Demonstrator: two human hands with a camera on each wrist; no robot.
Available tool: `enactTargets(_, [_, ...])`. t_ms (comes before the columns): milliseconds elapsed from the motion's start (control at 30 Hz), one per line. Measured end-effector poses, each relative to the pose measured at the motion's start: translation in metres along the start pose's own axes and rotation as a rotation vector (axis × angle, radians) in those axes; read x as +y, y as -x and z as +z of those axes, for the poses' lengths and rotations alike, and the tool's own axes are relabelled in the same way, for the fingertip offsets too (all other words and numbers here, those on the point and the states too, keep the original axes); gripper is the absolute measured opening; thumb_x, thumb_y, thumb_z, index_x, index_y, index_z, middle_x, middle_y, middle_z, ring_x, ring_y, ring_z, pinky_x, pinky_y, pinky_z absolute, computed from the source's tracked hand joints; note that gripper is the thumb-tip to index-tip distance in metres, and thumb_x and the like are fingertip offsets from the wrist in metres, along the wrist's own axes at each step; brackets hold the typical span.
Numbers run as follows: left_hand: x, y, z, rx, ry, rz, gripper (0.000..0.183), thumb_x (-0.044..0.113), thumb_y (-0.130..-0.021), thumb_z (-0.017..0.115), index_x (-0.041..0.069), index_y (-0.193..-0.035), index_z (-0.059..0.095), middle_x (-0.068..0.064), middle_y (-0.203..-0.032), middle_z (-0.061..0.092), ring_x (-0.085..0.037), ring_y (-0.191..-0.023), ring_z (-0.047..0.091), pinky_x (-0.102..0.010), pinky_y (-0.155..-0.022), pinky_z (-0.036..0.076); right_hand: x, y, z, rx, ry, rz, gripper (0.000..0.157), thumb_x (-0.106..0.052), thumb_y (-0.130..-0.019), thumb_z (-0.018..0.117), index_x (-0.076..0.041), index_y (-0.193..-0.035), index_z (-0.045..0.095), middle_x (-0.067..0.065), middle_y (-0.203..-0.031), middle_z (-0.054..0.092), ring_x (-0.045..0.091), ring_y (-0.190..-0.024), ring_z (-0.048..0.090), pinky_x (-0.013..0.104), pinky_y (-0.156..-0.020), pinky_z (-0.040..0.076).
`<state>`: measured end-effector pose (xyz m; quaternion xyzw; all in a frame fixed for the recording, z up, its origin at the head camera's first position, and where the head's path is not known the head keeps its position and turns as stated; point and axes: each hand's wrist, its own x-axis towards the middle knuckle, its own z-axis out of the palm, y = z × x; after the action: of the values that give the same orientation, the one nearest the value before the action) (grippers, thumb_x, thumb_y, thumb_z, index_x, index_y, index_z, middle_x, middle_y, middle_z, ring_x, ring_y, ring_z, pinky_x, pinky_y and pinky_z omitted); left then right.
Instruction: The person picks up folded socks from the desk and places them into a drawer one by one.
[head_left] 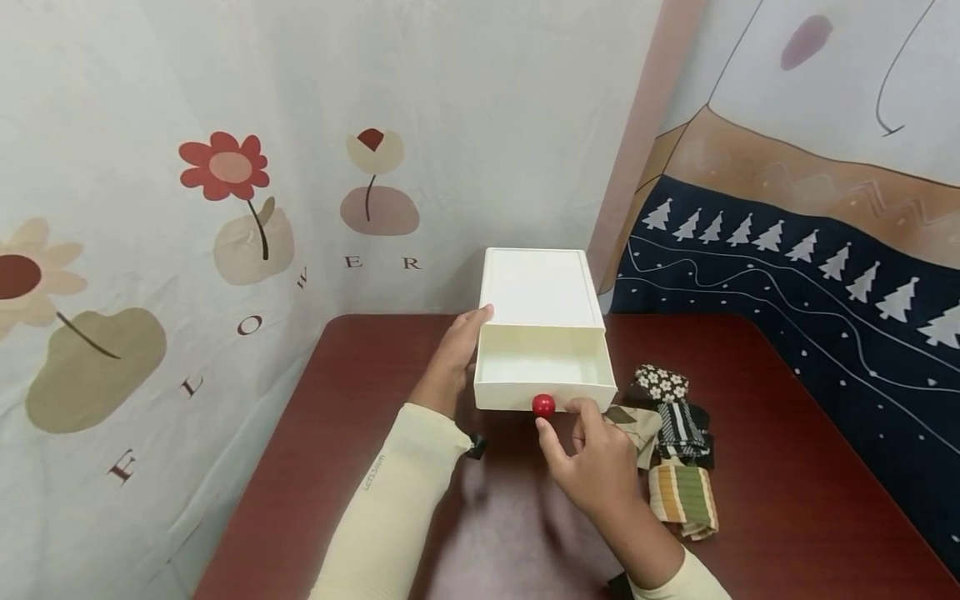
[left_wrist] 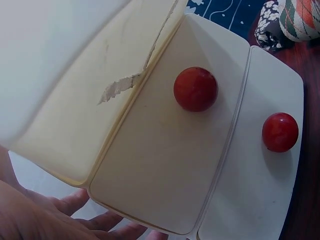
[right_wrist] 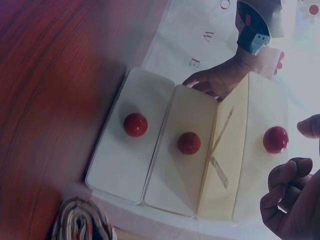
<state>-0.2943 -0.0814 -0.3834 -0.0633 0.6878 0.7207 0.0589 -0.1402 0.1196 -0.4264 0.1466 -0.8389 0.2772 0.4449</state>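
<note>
A white drawer cabinet (head_left: 536,287) stands on the table, its top drawer (head_left: 502,397) pulled out and its pale inside bare. A round red knob (head_left: 543,406) sits on the drawer front. My left hand (head_left: 453,354) rests against the cabinet's left side, fingers extended along it in the left wrist view. By the drawer's front is my right hand (head_left: 592,462), fingers loosely bent, thumb close to the knob. In the right wrist view, thumb and fingers stand apart from this knob. Two lower drawers, with a middle knob (right_wrist: 189,143) and a bottom knob (right_wrist: 135,125), are closed.
Right of the cabinet lie several folded cloth items: a floral dark one (head_left: 660,384), a black-and-white one (head_left: 678,429), a beige one (head_left: 640,429) and a striped one (head_left: 682,498). The red-brown table (head_left: 360,467) meets printed curtains behind.
</note>
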Motion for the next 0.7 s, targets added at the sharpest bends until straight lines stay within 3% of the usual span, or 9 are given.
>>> enactTargets(233, [-0.001, -0.001, 0.0, -0.004, 0.014, 0.006, 0.076, 0.058, -0.103, 0.063, 0.016, -0.164, 0.045, -0.019, -0.157, 0.055, -0.035, -0.14, 0.053, -0.065, -0.121, 0.04, 0.017, 0.007, -0.019, -0.003, 0.007, -0.006, 0.036, -0.029, -0.087, 0.081, -0.003, -0.107, 0.068, -0.006, -0.059, 0.047, -0.002, -0.053, 0.033, 0.024, -0.047, 0.032])
enactTargets(367, [-0.003, -0.002, -0.001, -0.006, 0.028, 0.009, 0.075, 0.059, -0.102, 0.064, 0.018, -0.162, 0.047, -0.016, -0.158, 0.055, -0.034, -0.143, 0.051, -0.064, -0.122, 0.039, 0.031, 0.013, -0.032, -0.037, 0.049, 0.041, 0.04, -0.024, -0.084, 0.084, -0.001, -0.112, 0.067, -0.006, -0.06, 0.047, 0.0, -0.052, 0.034, 0.026, -0.046, 0.034])
enactTargets(567, [-0.004, -0.003, -0.003, -0.011, 0.024, 0.016, 0.074, 0.059, -0.103, 0.064, 0.018, -0.162, 0.048, -0.016, -0.16, 0.053, -0.034, -0.147, 0.048, -0.066, -0.123, 0.038, 0.053, 0.023, -0.053, -0.189, 0.166, 0.225, 0.047, -0.024, -0.088, 0.084, -0.002, -0.124, 0.064, -0.002, -0.069, 0.056, 0.007, -0.054, 0.041, 0.03, -0.05, 0.035])
enactTargets(700, [-0.004, -0.002, -0.002, -0.016, 0.024, 0.013, 0.075, 0.059, -0.103, 0.064, 0.018, -0.163, 0.047, -0.017, -0.16, 0.053, -0.035, -0.147, 0.048, -0.066, -0.122, 0.038, 0.067, 0.03, -0.068, -0.316, 0.246, 0.338, 0.039, -0.029, -0.091, 0.083, -0.006, -0.117, 0.063, 0.009, -0.088, 0.067, 0.026, -0.071, 0.061, 0.047, -0.055, 0.048])
